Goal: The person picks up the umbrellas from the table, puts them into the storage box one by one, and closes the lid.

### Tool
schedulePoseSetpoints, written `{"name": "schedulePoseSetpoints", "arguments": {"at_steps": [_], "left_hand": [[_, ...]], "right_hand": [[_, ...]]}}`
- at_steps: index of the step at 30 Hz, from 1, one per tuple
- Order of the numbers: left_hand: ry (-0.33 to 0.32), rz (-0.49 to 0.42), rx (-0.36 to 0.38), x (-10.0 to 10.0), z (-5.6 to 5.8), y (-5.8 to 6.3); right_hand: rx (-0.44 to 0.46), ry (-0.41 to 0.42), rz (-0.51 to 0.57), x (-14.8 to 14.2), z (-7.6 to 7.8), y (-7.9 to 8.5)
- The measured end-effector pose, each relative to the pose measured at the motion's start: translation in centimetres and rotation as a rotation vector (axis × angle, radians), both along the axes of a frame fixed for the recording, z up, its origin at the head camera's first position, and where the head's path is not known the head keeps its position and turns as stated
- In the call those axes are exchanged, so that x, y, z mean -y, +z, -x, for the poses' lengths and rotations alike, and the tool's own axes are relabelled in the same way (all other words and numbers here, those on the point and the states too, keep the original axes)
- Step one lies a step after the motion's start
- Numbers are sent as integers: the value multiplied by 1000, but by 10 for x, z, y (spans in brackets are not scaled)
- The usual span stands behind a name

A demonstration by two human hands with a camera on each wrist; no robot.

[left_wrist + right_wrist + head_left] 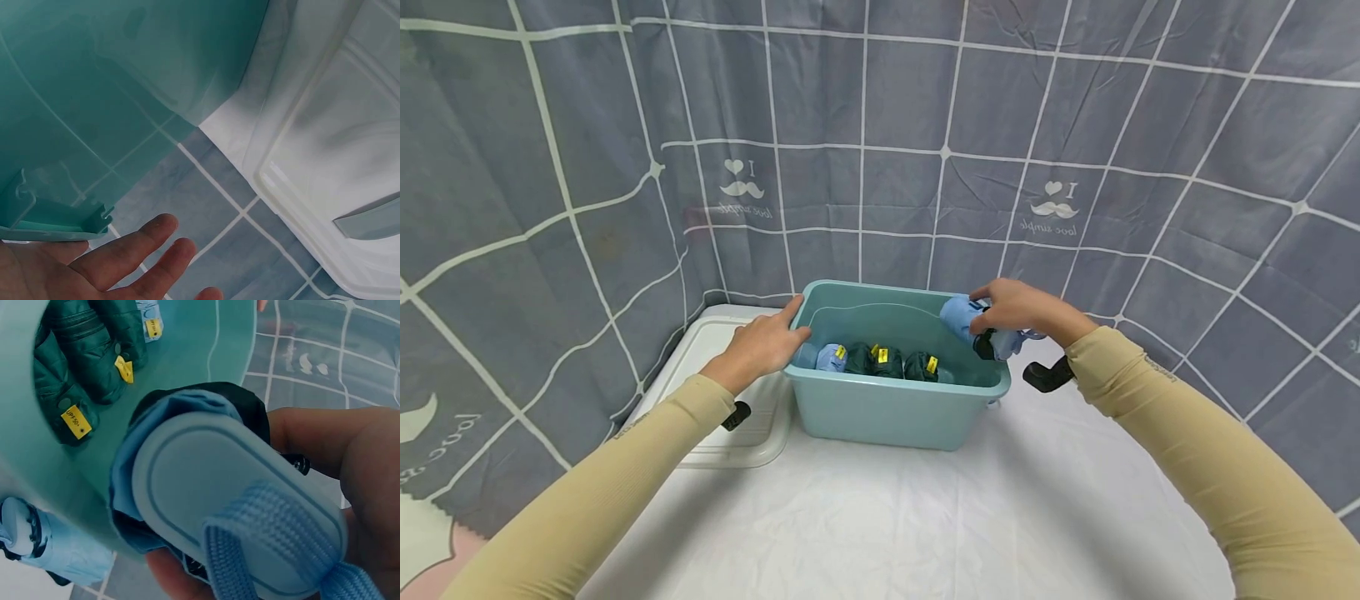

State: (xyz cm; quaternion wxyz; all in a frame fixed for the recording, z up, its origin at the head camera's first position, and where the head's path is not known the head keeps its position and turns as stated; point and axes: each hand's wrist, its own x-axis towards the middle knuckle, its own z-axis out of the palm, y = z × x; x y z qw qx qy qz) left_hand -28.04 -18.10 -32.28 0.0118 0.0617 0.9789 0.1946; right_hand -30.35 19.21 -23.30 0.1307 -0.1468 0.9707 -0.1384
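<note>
My right hand grips a folded light-blue umbrella over the right rim of a teal plastic bin. In the right wrist view its flat oval handle end faces the camera, with a woven blue strap and dark fabric showing behind. My left hand rests at the bin's left rim; in the left wrist view its fingers are spread, uncurled, beside a moulded lug. Inside the bin, along its near side, lie dark green folded umbrellas and a light-blue one, with yellow tags.
Left of the bin, partly behind my left arm, lies a white lid. Another light-blue umbrella is outside the bin, close to its wall. White cloth covers the table; a grey checked curtain hangs behind and at the sides.
</note>
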Motion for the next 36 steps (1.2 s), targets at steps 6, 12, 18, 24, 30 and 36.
{"name": "schedulePoseSetpoints", "arguments": {"at_steps": [6, 12, 18, 24, 30, 36], "left_hand": [[0, 8, 6, 0, 1, -1], [0, 6, 0, 0, 1, -1], [2, 5, 9, -1, 1, 0], [5, -3, 16, -1, 1, 0], [8, -10, 18, -1, 0, -1], [11, -11, 21, -1, 1, -2]], "right_hand": [[44, 32, -52, 18, 4, 2], [78, 53, -93, 31, 10, -4], [122, 90, -164, 40, 16, -11], [198, 129, -177, 48, 15, -16], [146, 136, -269, 52, 18, -23], [98, 138, -378, 58, 18, -28]]}}
